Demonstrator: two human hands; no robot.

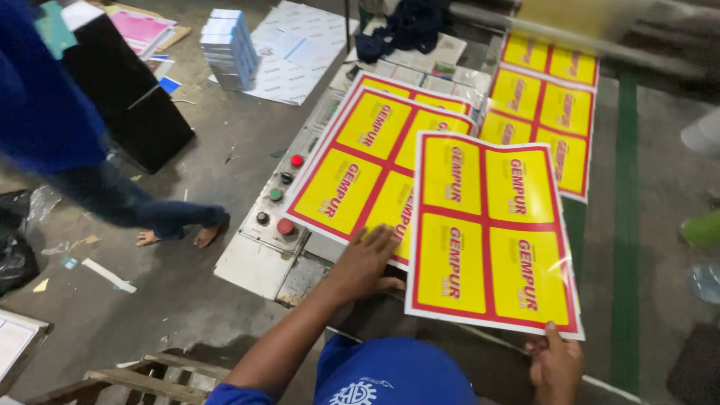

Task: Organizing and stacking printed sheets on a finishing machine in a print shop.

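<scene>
Two hands work here. My right grip (556,365) is pinching the near edge of a glossy yellow-and-red printed sheet (491,232), which rises away from it. My left grip (365,262) lies spread flat, fingertips on a second sheet (360,169) just beyond. Left of that grip sits a control panel (276,206) with red and green buttons; farther off, more sheets (544,112).

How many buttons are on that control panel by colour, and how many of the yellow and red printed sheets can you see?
Red buttons: 2
Green button: 1
Black buttons: 2
Yellow-and-red printed sheets: 4, the nearest held by the right hand and the left hand flat on the next one
Total: 9
</scene>
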